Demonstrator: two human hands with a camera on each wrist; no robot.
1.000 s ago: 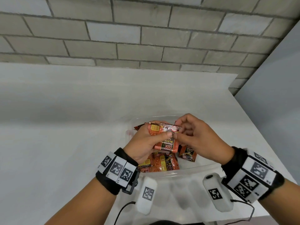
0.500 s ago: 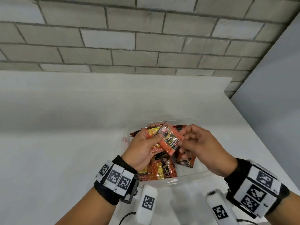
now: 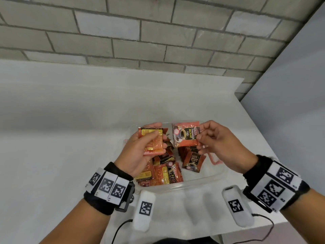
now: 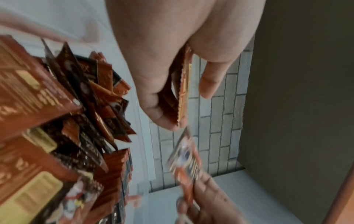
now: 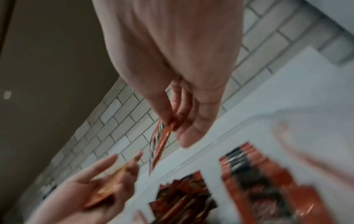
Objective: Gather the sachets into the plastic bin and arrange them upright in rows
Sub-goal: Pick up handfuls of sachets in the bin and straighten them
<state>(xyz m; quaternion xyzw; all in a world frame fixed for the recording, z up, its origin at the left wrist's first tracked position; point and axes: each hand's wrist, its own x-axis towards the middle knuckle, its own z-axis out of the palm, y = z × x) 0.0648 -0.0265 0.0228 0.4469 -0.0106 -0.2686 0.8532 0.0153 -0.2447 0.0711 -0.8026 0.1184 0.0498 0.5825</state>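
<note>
A clear plastic bin sits on the white table and holds several red and black coffee sachets, most lying loose and some standing at the right. Above the bin my left hand grips a small stack of sachets with their yellow-printed backs up. My right hand pinches one sachet by its right edge, front side showing. The two hands are a short gap apart.
The white table runs left and far to a grey brick wall. A grey panel stands past the table's right edge. Two white tagged devices with cables lie near the front edge.
The right hand has pulled one sachet off the stack and moved it right and up, turning its front into view. The left hand keeps the remaining stack.
</note>
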